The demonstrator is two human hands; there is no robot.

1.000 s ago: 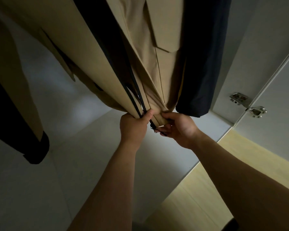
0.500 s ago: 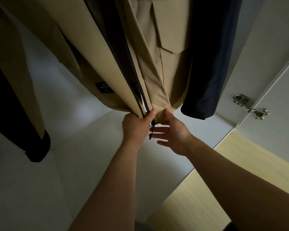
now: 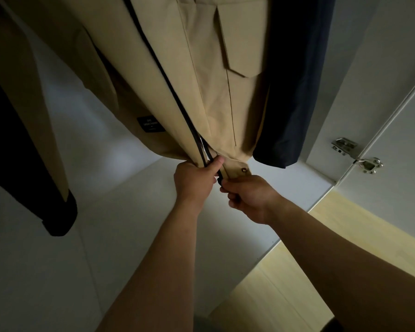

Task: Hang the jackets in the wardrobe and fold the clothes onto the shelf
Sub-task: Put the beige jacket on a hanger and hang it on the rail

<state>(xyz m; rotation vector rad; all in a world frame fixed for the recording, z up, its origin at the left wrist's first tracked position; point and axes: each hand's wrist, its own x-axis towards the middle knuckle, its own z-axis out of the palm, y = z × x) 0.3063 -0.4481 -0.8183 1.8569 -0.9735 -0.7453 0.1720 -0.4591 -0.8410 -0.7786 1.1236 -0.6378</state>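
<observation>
- Inside the wardrobe (image 3: 237, 224), whose pale floor panel spreads beneath everything, a tan jacket (image 3: 177, 68) hangs as the landmark; its hanger is out of view above.
- Right of the tan jacket hangs a navy garment (image 3: 295, 80), touching it; well to the tan jacket's left hangs a tan-and-black sleeve (image 3: 34, 149).
- Further right of the tan jacket, a metal hinge (image 3: 356, 155) sits on the wardrobe door.
- At the tan jacket's lower hem, the left hand (image 3: 194, 180) is clenched on the left front edge, thumb pressed against the dark zipper tape (image 3: 177, 97).
- Just beside it, under the hem's right front, the right hand (image 3: 249, 197) has its fingers curled, pinching what looks like the zipper's bottom end (image 3: 219, 180).
- The step in hand seems to be zipping up the hung jacket.
- Next, I judge, the pin must seat in the slider while the left hand holds the hem taut; misalignment would jam it.
</observation>
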